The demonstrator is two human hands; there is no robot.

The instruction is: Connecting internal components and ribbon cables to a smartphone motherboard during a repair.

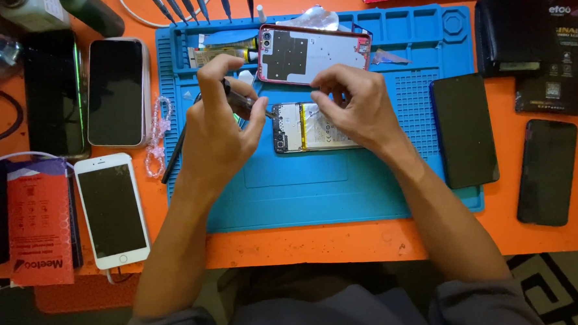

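An opened phone [300, 128] with its yellow battery and circuit board showing lies on the blue repair mat [316, 194]. My left hand [219, 123] grips a slim dark tool [241, 99] whose tip points at the phone's upper left end. My right hand [355, 104] rests its pinched fingertips on the phone's top edge. Just behind the hands lies a red-rimmed phone back cover [313, 53], inner side up.
Several phones lie around the mat: a white one [112, 209] and two dark ones [116, 92] to the left, two black ones [464, 130] to the right. Screwdrivers [191, 4] lie at the mat's far edge. A red package [39, 222] sits front left, a black box [534, 48] back right.
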